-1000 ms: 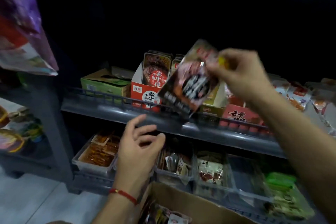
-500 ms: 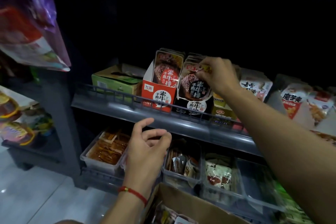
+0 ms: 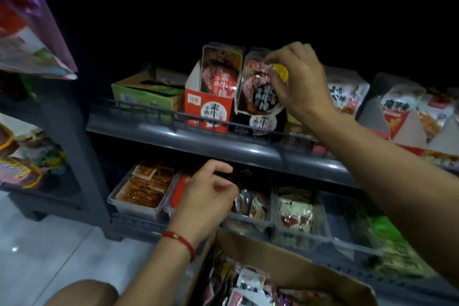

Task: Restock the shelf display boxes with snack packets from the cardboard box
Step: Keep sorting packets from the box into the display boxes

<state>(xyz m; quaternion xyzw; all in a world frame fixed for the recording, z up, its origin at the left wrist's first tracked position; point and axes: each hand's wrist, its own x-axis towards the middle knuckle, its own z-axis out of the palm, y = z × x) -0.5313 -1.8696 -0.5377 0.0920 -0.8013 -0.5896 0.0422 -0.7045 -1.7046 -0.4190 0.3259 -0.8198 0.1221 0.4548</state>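
My right hand (image 3: 296, 79) pinches the top of a dark snack packet (image 3: 258, 92) standing at the front of a black display box (image 3: 260, 123) on the upper shelf. Beside it on the left stands a red display box (image 3: 208, 112) full of similar packets. My left hand (image 3: 206, 196), with a red string on its wrist, hovers with loosely curled fingers in front of the lower shelf and holds nothing. The cardboard box (image 3: 285, 263) sits below, open, with several packets inside.
A green carton (image 3: 146, 94) lies left of the red box behind the shelf rail (image 3: 159, 114). White and red snack bags (image 3: 347, 97) fill the shelf's right side. Clear bins (image 3: 141, 191) of snacks line the lower shelf. Hanging bags (image 3: 27, 20) are at far left.
My right hand has brought the dark packet from mid-air down into the black display box and still pinches its top. My left hand has stayed near the lower shelf.
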